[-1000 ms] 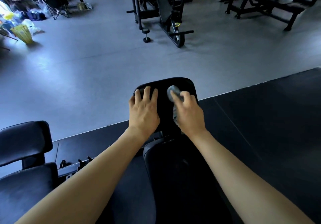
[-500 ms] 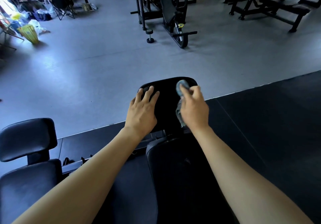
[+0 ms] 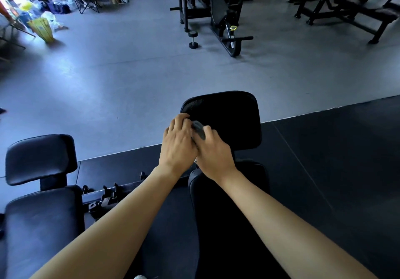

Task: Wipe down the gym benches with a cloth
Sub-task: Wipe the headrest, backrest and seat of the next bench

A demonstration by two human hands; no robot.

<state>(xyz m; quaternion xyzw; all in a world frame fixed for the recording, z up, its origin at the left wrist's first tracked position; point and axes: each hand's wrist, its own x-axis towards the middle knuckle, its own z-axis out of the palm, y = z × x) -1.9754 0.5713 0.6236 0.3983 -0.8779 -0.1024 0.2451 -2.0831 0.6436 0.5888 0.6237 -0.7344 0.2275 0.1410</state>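
Looking down through the head camera, I get mostly grey floor [image 3: 129,83], running from the far equipment to a black mat [image 3: 324,159] that covers the near right. On that mat, straight ahead of me, stands the bench [image 3: 227,224] being wiped. Its long black pad runs away from the camera between the two forearms, and a separate end pad [image 3: 233,114] sits at the far end. A second bench [image 3: 39,213] of the same kind stands parallel at the left edge, well apart from the first. Far across the floor is a black weight machine [image 3: 216,14], and a yellow bag [image 3: 42,28] stands at the upper left.

Both bare arms reach forward, and the hands meet over the near left part of the end pad. The right hand [image 3: 213,155] lies knuckles up with its fingers curled round the cloth [image 3: 199,130], a small grey bunch that pokes out ahead of its knuckles and sits against the pad. The left hand [image 3: 178,146] is pressed against the right, its fingers together and bent at the cloth's left side. That part is blurred, so I cannot tell whether they pinch the cloth or only touch it.
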